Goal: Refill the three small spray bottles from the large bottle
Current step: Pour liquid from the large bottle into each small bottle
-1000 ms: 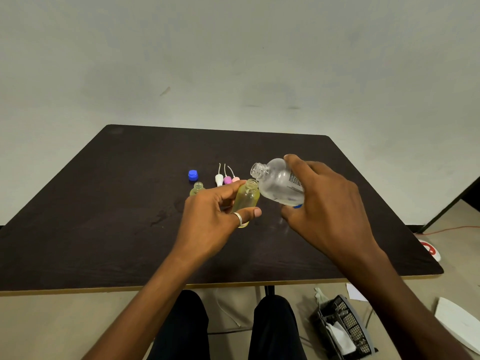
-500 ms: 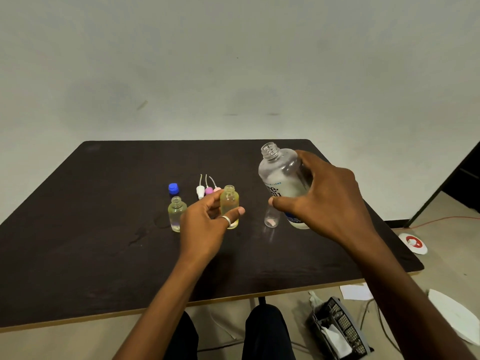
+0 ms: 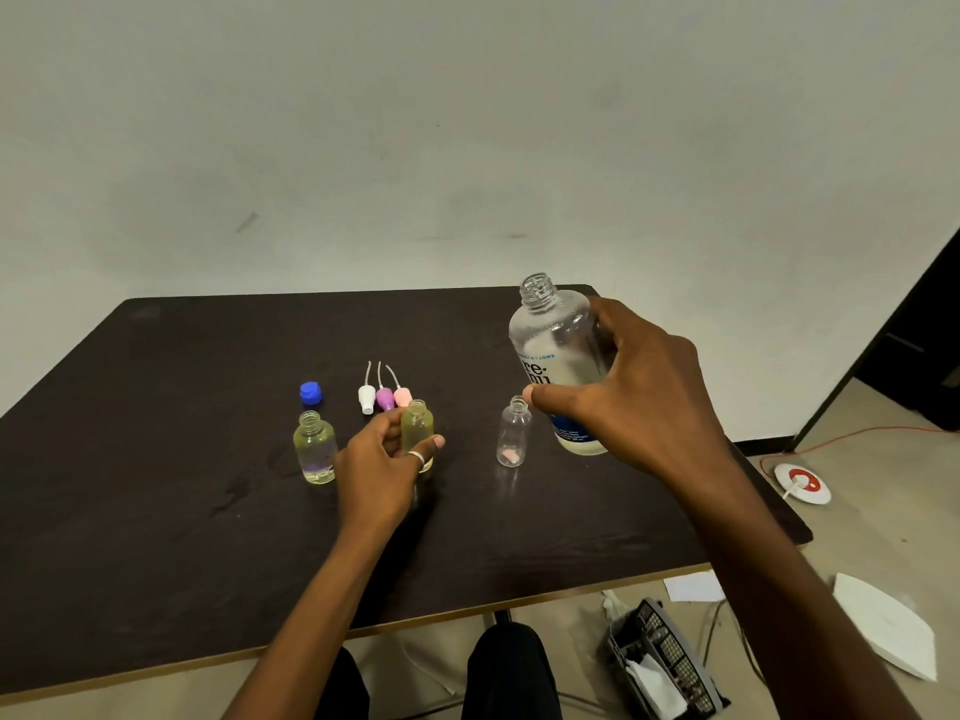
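My right hand grips the large clear bottle, which is uncapped and upright on or just above the dark table at the right. My left hand holds a small yellowish bottle standing upright, full of liquid. To its left stands another small bottle with liquid in it. A third small bottle, clear and looking empty, stands just left of the large bottle. All three small bottles are open.
A blue cap lies behind the left bottle. White, purple and pink spray tops lie side by side behind the middle bottle. On the floor at the right are a black basket, papers and a round white device.
The large bottle went from tilted over the yellowish bottle to upright at the right. My left hand lowered the yellowish bottle to the table. The view has shifted.
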`<state>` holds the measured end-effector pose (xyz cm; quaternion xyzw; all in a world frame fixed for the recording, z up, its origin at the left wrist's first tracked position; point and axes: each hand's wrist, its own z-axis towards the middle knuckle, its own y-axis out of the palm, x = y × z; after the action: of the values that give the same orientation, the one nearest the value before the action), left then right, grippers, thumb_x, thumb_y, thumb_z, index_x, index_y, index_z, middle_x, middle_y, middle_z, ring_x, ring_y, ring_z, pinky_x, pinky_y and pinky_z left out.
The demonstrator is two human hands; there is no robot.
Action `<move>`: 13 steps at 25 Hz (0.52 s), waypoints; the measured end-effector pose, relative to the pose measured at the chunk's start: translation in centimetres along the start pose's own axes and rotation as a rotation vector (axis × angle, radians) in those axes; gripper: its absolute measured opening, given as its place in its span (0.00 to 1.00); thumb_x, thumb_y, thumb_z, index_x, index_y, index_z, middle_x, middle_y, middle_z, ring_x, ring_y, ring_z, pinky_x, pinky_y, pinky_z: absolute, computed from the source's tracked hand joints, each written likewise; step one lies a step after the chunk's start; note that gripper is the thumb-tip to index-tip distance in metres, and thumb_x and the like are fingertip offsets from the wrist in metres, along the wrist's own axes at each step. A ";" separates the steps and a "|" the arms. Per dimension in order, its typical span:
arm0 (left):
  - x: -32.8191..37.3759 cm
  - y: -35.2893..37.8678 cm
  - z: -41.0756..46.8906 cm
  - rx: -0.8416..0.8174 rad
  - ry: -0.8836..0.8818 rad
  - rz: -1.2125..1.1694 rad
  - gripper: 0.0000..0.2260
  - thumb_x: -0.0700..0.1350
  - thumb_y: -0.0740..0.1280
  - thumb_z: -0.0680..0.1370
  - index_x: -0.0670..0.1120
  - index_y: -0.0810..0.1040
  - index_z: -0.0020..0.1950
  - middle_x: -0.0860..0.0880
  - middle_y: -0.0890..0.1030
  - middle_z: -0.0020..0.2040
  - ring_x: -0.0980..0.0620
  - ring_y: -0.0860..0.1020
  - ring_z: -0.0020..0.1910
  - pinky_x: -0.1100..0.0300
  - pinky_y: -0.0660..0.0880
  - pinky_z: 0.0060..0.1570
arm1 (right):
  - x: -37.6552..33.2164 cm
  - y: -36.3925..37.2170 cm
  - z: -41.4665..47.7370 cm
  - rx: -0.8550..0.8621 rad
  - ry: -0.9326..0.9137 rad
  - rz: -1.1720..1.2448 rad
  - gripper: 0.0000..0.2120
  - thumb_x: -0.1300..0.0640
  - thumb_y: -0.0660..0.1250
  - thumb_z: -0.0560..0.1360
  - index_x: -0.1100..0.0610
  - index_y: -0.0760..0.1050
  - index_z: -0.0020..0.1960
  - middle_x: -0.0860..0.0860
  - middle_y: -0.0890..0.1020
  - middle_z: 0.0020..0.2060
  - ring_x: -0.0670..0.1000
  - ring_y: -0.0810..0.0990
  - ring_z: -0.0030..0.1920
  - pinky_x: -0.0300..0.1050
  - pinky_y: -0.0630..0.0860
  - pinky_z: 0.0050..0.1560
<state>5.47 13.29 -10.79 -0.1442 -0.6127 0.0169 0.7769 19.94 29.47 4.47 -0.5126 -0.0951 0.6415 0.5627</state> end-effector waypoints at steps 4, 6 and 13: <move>-0.3 0.1 -0.3 0.001 0.008 0.048 0.20 0.45 0.78 0.71 0.48 0.80 0.62 0.54 0.85 0.52 0.61 0.82 0.50 0.70 0.75 0.49 | 0.6 0.4 0.2 -0.002 0.017 0.019 0.33 0.42 0.77 0.59 0.40 0.72 0.62 0.37 0.80 0.45 0.34 0.77 0.44 0.28 0.70 0.41; -0.5 0.1 -0.4 -0.001 0.013 0.043 0.21 0.46 0.78 0.71 0.48 0.80 0.63 0.54 0.85 0.53 0.61 0.82 0.51 0.70 0.75 0.50 | 0.8 0.4 0.3 -0.006 0.020 0.022 0.33 0.42 0.77 0.59 0.40 0.72 0.62 0.37 0.79 0.45 0.35 0.78 0.44 0.30 0.71 0.42; -0.7 0.4 -0.9 -0.032 -0.017 0.038 0.36 0.47 0.79 0.70 0.48 0.69 0.75 0.51 0.78 0.67 0.56 0.76 0.64 0.59 0.74 0.65 | 1.4 0.6 0.6 -0.006 0.040 0.024 0.32 0.40 0.76 0.59 0.40 0.72 0.61 0.37 0.80 0.46 0.35 0.78 0.44 0.31 0.72 0.41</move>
<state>6.21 13.37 -11.70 -0.1681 -0.6165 0.0231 0.7688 19.35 30.68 3.58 -0.5284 -0.0795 0.6376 0.5550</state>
